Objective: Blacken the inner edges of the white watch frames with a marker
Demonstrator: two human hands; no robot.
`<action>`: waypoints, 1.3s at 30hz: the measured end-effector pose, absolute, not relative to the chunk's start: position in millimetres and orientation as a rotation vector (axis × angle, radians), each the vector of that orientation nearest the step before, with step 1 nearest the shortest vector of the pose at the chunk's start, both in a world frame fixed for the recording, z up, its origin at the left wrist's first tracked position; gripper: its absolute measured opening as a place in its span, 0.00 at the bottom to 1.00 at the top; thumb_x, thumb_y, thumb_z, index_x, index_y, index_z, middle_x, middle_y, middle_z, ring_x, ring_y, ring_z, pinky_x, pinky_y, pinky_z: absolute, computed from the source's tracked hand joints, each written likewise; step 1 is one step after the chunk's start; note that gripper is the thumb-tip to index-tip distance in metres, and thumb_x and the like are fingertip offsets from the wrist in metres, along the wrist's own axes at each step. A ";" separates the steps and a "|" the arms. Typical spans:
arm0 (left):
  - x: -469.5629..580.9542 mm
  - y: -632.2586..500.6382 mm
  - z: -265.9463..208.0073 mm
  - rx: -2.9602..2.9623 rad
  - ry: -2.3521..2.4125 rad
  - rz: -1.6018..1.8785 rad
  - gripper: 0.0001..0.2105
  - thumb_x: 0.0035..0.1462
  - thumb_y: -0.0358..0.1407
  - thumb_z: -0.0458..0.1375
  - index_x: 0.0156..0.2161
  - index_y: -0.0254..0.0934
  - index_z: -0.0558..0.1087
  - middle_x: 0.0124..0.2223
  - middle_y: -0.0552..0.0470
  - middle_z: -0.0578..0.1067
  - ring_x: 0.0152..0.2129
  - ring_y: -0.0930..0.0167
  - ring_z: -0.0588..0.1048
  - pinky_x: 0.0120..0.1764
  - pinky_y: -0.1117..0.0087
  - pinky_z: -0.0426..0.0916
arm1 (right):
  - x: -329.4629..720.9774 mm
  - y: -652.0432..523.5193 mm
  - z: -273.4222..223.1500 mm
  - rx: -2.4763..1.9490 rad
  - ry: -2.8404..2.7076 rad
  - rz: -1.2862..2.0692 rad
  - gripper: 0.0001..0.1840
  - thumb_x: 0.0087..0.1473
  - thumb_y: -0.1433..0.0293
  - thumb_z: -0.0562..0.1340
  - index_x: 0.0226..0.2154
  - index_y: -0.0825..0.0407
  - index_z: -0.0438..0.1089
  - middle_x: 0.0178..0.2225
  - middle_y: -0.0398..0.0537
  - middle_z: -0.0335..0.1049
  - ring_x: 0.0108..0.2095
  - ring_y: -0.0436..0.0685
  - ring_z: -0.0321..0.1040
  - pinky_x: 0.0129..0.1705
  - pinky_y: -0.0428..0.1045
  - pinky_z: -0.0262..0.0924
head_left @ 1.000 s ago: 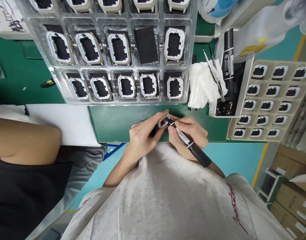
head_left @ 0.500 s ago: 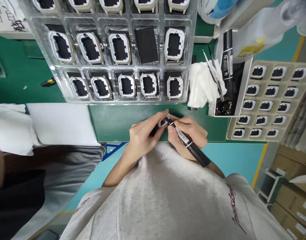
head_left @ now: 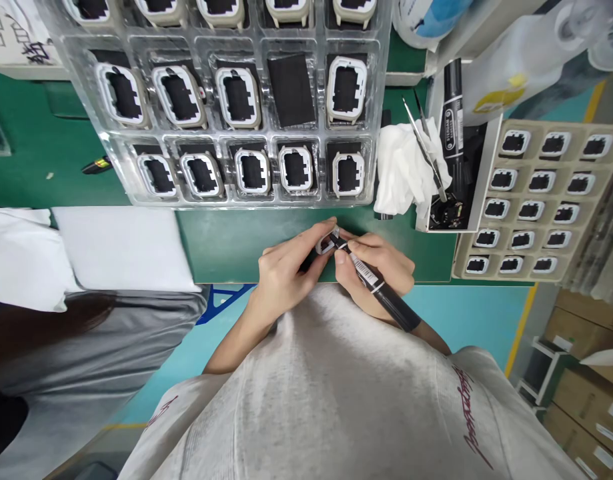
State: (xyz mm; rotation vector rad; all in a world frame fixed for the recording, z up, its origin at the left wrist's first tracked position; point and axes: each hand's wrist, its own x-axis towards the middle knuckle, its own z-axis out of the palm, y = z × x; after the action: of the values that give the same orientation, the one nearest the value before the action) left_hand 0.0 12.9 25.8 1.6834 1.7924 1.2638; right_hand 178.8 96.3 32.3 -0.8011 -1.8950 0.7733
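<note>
My left hand point(head_left: 289, 267) grips a small pale watch-case frame point(head_left: 325, 244) near the front edge of the green table; fingers cover much of it. In my right hand point(head_left: 379, 267) is a black marker pen point(head_left: 381, 291) with a white barcode label, its tip at the frame's inner edge. Whether the tip touches it I cannot make out. Beyond both hands lies a clear plastic tray point(head_left: 226, 202) holding rows of similar white-rimmed frames, each over a black pad. One pocket in its second row shows only a black pad point(head_left: 291, 91).
To the right are a crumpled white cloth point(head_left: 399, 170), tweezers point(head_left: 426, 148), a white box point(head_left: 486, 180) with another marker point(head_left: 453, 117), and a beige tray point(head_left: 491, 257) of frames. Bottles point(head_left: 516, 67) stand behind. A white sheet point(head_left: 126, 247) lies left, beside another person's grey clothing point(head_left: 151, 340).
My hands, the frame and the marker stay nearly in place. The view has shifted very slightly. At the left, the other person has moved, with less of a dark sleeve showing.
</note>
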 end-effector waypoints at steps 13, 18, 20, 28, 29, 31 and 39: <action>0.8 11.2 27.7 1.647 1.812 1.220 0.19 0.83 0.31 0.66 0.72 0.45 0.86 0.66 0.51 0.92 0.54 0.64 0.96 0.60 0.68 0.91 | 177.1 95.5 30.5 -0.791 -1.837 0.805 0.17 0.68 0.79 0.77 0.52 0.44 0.83 0.45 0.47 0.92 0.43 0.61 0.95 0.41 0.52 0.93; -1.1 11.4 25.8 1.534 1.749 1.277 0.19 0.81 0.33 0.70 0.71 0.47 0.86 0.66 0.52 0.93 0.53 0.63 0.96 0.60 0.66 0.92 | 177.8 95.3 28.9 -0.764 -1.802 0.872 0.17 0.68 0.80 0.76 0.53 0.43 0.82 0.44 0.45 0.91 0.45 0.63 0.96 0.46 0.55 0.95; -2.7 12.4 24.4 1.431 1.687 1.335 0.20 0.78 0.36 0.75 0.71 0.47 0.87 0.65 0.50 0.93 0.52 0.62 0.96 0.60 0.64 0.93 | 178.3 95.7 27.3 -0.743 -1.763 0.923 0.18 0.69 0.79 0.76 0.54 0.42 0.82 0.44 0.44 0.91 0.44 0.63 0.96 0.48 0.58 0.97; -9.5 15.2 22.8 1.126 1.452 1.426 0.32 0.63 0.43 0.89 0.69 0.43 0.88 0.59 0.44 0.95 0.48 0.59 0.97 0.56 0.65 0.95 | 179.2 94.8 17.8 -0.686 -1.678 0.915 0.16 0.70 0.72 0.78 0.56 0.41 0.83 0.42 0.42 0.91 0.42 0.66 0.96 0.41 0.58 0.95; -9.9 15.1 23.1 1.125 1.455 1.424 0.32 0.63 0.43 0.89 0.69 0.42 0.88 0.58 0.44 0.95 0.48 0.59 0.97 0.56 0.65 0.95 | 179.6 94.1 17.1 -0.690 -1.671 0.927 0.17 0.70 0.72 0.77 0.57 0.41 0.83 0.42 0.43 0.91 0.43 0.66 0.96 0.42 0.59 0.95; -10.2 14.6 23.6 1.143 1.462 1.423 0.31 0.65 0.42 0.87 0.69 0.42 0.88 0.58 0.44 0.95 0.48 0.59 0.97 0.56 0.65 0.95 | 179.7 92.9 16.2 -0.686 -1.664 0.945 0.17 0.70 0.72 0.77 0.58 0.41 0.83 0.44 0.44 0.91 0.42 0.66 0.96 0.44 0.61 0.96; -8.7 12.3 19.4 1.196 1.510 1.368 0.28 0.73 0.47 0.82 0.72 0.42 0.85 0.62 0.42 0.94 0.53 0.57 0.97 0.61 0.61 0.94 | 177.0 93.0 20.1 -0.741 -1.657 0.908 0.08 0.77 0.63 0.74 0.56 0.41 0.81 0.39 0.45 0.91 0.41 0.67 0.96 0.40 0.59 0.95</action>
State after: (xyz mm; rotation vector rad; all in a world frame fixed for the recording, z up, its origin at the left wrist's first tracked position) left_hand -8.7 12.3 19.4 1.1962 1.5100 1.3679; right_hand 177.0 93.0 20.1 -0.7411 -1.6573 0.9083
